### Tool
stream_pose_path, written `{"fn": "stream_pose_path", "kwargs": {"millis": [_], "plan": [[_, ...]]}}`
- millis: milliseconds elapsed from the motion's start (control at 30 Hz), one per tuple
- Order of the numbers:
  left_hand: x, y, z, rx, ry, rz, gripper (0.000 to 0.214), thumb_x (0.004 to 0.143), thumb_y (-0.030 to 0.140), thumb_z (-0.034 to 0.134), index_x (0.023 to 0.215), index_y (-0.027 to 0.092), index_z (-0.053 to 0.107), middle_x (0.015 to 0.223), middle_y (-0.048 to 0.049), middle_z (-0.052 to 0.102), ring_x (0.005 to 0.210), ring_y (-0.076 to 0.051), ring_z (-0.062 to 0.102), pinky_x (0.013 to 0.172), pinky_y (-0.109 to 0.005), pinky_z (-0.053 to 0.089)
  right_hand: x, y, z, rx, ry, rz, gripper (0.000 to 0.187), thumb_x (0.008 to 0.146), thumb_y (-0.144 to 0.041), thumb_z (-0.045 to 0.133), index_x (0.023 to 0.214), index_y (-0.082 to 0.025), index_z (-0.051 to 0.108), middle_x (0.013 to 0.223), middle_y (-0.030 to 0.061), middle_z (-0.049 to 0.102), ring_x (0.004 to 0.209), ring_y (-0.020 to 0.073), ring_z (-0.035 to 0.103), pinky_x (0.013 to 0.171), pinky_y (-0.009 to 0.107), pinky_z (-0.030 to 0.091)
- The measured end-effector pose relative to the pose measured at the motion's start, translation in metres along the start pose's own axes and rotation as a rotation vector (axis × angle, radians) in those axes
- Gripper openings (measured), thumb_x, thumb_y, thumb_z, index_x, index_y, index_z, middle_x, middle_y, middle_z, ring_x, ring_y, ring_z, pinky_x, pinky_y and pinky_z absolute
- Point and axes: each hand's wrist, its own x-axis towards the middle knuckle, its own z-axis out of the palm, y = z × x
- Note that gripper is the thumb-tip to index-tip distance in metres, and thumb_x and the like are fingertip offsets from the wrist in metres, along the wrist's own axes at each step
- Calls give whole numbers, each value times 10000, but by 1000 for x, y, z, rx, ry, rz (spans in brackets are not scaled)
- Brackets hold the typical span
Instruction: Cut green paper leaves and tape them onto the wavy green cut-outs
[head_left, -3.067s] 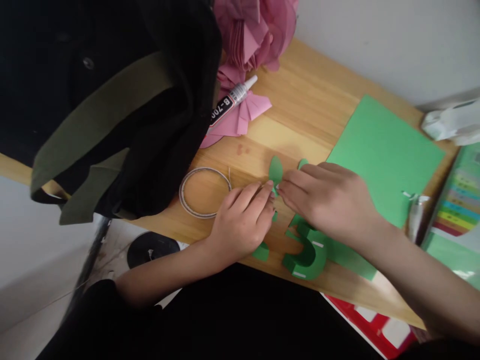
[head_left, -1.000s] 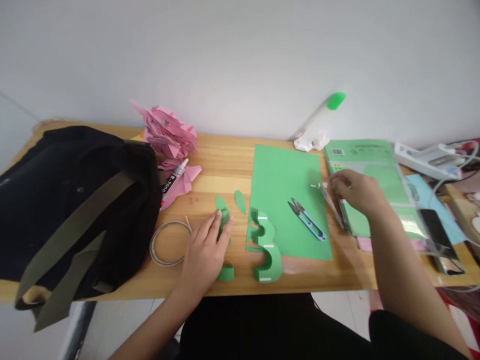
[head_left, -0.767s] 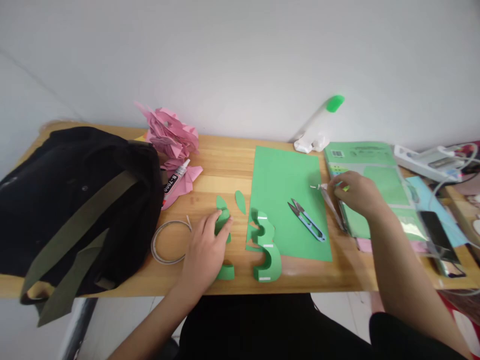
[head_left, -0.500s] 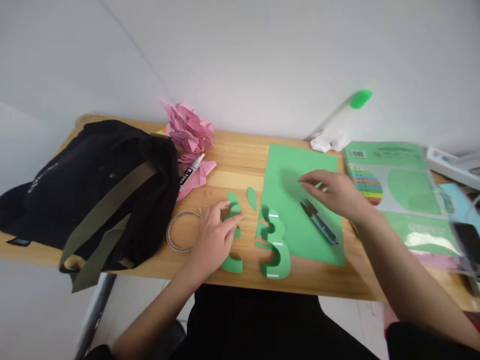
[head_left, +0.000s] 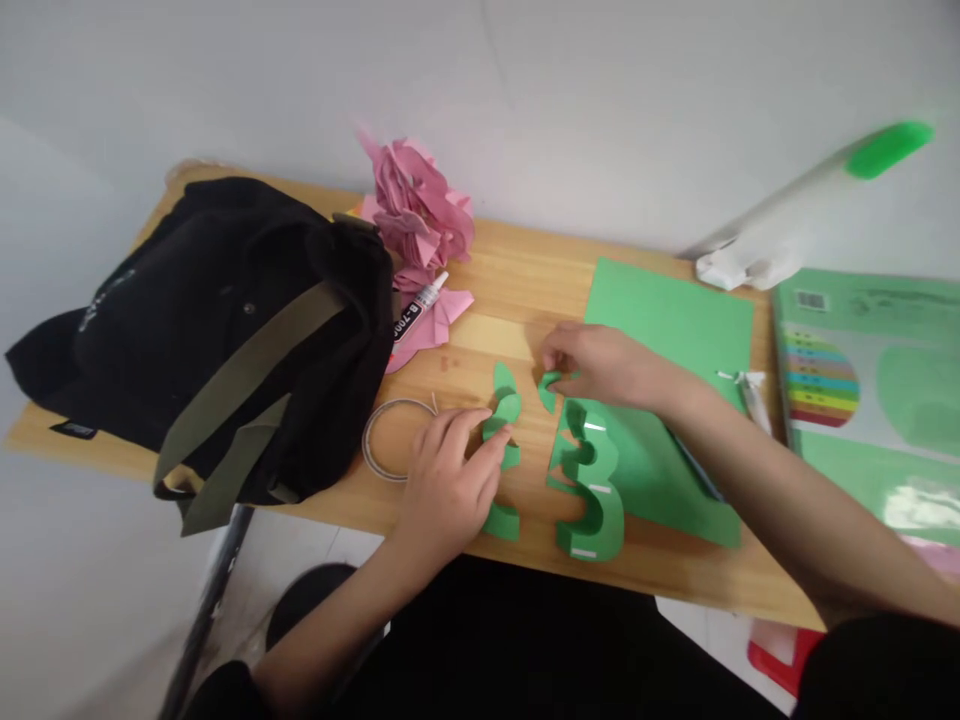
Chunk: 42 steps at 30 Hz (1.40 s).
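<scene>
My left hand [head_left: 454, 482] holds a curled green paper cutout [head_left: 506, 408] at its upper part, thumb and fingertips on it; the hand hides some of it. My right hand [head_left: 604, 365] is closed on a small green paper leaf [head_left: 548, 392], lifting one end or tilting it near the tabletop; whether it is fully off the wood I cannot tell. Between my hands and nearer me is a second scalloped green cutout [head_left: 613, 520] with white strips along it. Under my right forearm lies a green paper sheet [head_left: 667, 310], with thread snips [head_left: 701, 465] mostly hidden by the arm.
A black bag [head_left: 255, 320] with olive straps covers the table's left side. Beside it are a tape roll [head_left: 365, 445], a B-7000 glue tube [head_left: 418, 312] and crumpled pink paper [head_left: 424, 205]. To the right stand a white glue gun-like object [head_left: 746, 268] and a green paper pack [head_left: 862, 300].
My right hand has moved left from over the green sheet to the small leaf and taken hold of it. My left hand stays at its cutout. The view has shifted.
</scene>
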Motion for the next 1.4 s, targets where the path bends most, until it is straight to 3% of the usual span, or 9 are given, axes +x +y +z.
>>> {"fn": "stream_pose_path", "kwargs": {"millis": [100, 233, 333, 567, 733, 1000, 1400], "plan": [[1, -1, 1, -3, -18, 11, 262, 862, 115, 522, 1073, 164, 669, 1101, -122, 617, 1019, -258, 536, 856, -443, 475, -2, 3, 6, 179, 22, 86, 197, 628, -102, 589, 790, -199, 532, 658, -30, 572, 585, 125, 534, 569, 242, 385], [2, -3, 0, 17, -11, 14, 251, 855, 116, 535, 1061, 160, 671, 1084, -112, 636, 1009, -254, 537, 849, -426, 464, -9, 9, 7, 602, 95, 174, 354, 626, -195, 647, 960, -204, 531, 646, -48, 559, 580, 131, 551, 548, 251, 442], [3, -4, 1, 18, -8, 13, 246, 864, 127, 523, 1056, 167, 670, 1085, -101, 649, 1008, -246, 539, 854, -420, 455, -13, 9, 1, 766, 78, 195, 305, 626, -281, 683, 908, -219, 587, 650, -39, 582, 602, 135, 569, 575, 271, 478], [7, -2, 3, -20, -20, -1, 261, 869, 133, 510, 1077, 167, 664, 1100, -107, 640, 1013, -246, 532, 865, -427, 448, 2, -6, -17, 680, -28, 80, 144, 706, -334, 650, 776, -209, 646, 664, -37, 610, 607, 109, 546, 564, 241, 447], [9, -3, 3, -9, -3, -12, 257, 859, 118, 531, 1075, 162, 665, 1088, -109, 637, 1013, -253, 526, 858, -430, 448, 23, -6, -13, 676, -131, -17, 145, 767, -315, 606, 748, -183, 663, 618, -40, 584, 589, 88, 533, 573, 221, 428], [8, -5, 7, -11, 9, -15, 248, 871, 128, 523, 1062, 178, 674, 1052, -104, 638, 972, -241, 530, 818, -410, 445, 35, -3, 2, 799, -187, -20, 130, 747, -297, 626, 693, -182, 654, 580, -42, 601, 547, 78, 535, 563, 215, 433], [7, -6, 9, -25, 15, -18, 252, 864, 113, 532, 1062, 175, 675, 1042, -103, 629, 963, -242, 520, 816, -417, 446, 39, -4, 3, 855, -185, 8, 101, 729, -255, 659, 718, -155, 670, 553, -45, 588, 529, 65, 505, 553, 212, 402]]}}
